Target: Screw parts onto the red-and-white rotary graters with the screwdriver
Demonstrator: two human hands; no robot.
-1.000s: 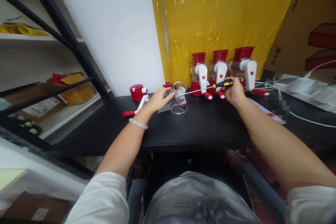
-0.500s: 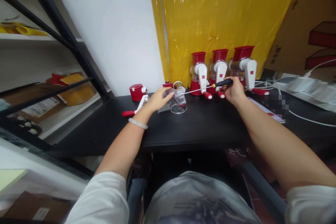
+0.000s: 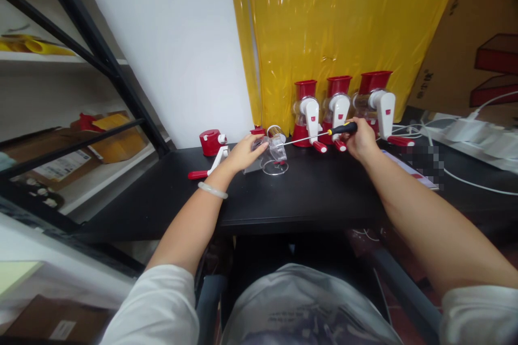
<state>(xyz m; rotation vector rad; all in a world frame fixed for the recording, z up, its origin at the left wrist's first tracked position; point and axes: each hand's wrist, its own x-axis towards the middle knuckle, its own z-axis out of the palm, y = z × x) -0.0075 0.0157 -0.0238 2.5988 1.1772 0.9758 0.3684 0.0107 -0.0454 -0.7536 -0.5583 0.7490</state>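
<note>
My left hand (image 3: 247,152) is closed around a clear plastic grater body (image 3: 277,152) that lies on its side on the black table. My right hand (image 3: 361,139) grips the black and yellow handle of a screwdriver (image 3: 309,138). Its long metal shaft points left, and the tip reaches the clear body; exactly what it touches is too small to tell. A metal grater drum (image 3: 276,131) sits just behind the body. Left of my left hand are a red hopper part (image 3: 211,142) and a white crank with a red handle (image 3: 198,174).
Several things line the back: three assembled red and white rotary graters (image 3: 308,113) before a yellow plastic-wrapped panel (image 3: 340,21). To the right lie a tablet-like flat thing (image 3: 408,168), white cables and a power strip (image 3: 477,130). A black-framed shelf (image 3: 93,59) stands left.
My right hand and the screwdriver handle have shifted very slightly, with the handle turned a little. The left hand and the clear body stay in place.
</note>
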